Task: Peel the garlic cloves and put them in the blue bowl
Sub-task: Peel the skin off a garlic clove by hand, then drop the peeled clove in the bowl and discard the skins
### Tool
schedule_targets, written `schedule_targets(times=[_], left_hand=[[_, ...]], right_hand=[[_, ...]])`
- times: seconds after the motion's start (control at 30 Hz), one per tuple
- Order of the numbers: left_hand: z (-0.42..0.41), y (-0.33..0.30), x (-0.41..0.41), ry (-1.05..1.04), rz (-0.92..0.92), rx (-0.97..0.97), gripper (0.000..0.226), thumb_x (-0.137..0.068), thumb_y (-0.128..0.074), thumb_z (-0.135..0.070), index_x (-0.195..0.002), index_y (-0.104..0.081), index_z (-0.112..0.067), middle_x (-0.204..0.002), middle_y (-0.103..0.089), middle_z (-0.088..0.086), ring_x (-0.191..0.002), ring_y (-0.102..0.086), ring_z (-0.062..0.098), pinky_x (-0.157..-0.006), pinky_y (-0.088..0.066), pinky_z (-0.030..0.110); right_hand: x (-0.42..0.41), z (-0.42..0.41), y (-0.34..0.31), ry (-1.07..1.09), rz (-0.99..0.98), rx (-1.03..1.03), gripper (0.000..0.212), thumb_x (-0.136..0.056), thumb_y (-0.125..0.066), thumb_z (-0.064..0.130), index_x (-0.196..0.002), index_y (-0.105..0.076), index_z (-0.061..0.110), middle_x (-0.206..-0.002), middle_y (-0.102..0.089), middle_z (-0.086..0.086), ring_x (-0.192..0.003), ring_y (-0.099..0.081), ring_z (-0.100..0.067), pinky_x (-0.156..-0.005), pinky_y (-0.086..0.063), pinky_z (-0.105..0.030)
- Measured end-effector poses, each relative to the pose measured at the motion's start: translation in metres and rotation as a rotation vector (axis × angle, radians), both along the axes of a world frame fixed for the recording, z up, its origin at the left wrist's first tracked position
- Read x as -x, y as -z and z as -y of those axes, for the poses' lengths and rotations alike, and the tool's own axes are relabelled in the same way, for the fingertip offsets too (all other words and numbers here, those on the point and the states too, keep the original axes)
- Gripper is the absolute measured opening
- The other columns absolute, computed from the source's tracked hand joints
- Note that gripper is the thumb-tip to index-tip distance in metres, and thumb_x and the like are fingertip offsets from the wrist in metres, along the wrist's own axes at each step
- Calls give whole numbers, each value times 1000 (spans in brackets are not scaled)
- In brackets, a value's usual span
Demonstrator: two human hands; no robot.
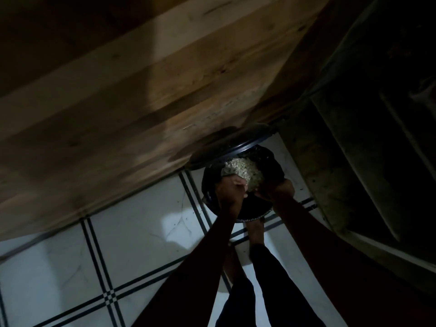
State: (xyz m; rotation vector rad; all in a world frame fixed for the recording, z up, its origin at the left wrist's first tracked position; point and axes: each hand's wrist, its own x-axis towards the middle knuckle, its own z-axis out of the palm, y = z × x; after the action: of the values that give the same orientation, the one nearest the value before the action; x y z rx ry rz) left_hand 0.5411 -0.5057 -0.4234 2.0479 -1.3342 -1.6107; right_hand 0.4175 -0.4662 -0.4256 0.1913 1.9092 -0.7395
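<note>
Head view, very dim: my left hand (230, 188) and right hand (276, 191) both reach into a round black bin (210, 182) lined with a dark bag, at a heap of pale papery garlic skins (245, 171). I cannot tell either grip's state. That bin stands on white tiled floor (132, 223), against a brown wooden cabinet (141, 90).

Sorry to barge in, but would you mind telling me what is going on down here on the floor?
A person stands over a dark bin lined with a black bag, its lid tipped open against a wooden cabinet. Both hands are down at the bin's mouth: the left hand and right hand are at a pale heap of what looks like peelings. The light is too dim to tell how the fingers lie. No blue bowl is in view.
</note>
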Motion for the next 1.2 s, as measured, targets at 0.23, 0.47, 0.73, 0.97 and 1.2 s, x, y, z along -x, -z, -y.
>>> schedule_targets(times=[0.23,0.47,0.73,0.97,1.2], left_hand=[[-1,-62,3,7,-72,48,31,-91,-63,1,-79,-75,-25,-79,-75,5,-74,-74,29,-71,-63,45],[-23,-195,9,15,-207,103,19,-95,-67,-12,-83,-75,-24,-81,-76,8,-78,-74,28,-73,-63,37],[-111,-352,72,283,-422,111,15,-97,-63,-14,-94,-77,-16,-83,-77,2,-78,-72,11,-68,-57,22],[-227,-437,177,598,-610,137,23,-99,-60,-8,-90,-76,-21,-84,-76,0,-77,-70,11,-67,-56,25],[-388,-470,289,843,-631,61,16,-98,-62,-12,-93,-77,-15,-86,-76,8,-77,-70,17,-70,-58,32]], right_hand=[[7,4,-61,-94,-70,216,27,-83,-76,7,-104,-72,-10,-63,-70,-6,-54,-69,-10,-61,-59,-23],[17,-45,-185,3,64,205,16,-93,-68,12,-101,-73,-1,-102,-75,-20,-83,-72,-25,-68,-59,-30],[69,-164,-372,90,-212,461,16,-98,-62,19,-96,-76,12,-93,-76,-6,-86,-71,-17,-70,-54,-22],[139,-321,-474,167,-595,428,17,-96,-65,18,-86,-79,13,-79,-77,-4,-81,-73,-22,-76,-57,-40],[215,-512,-488,435,-708,350,17,-89,-65,29,-80,-78,23,-78,-76,3,-79,-73,-18,-84,-57,-53]])
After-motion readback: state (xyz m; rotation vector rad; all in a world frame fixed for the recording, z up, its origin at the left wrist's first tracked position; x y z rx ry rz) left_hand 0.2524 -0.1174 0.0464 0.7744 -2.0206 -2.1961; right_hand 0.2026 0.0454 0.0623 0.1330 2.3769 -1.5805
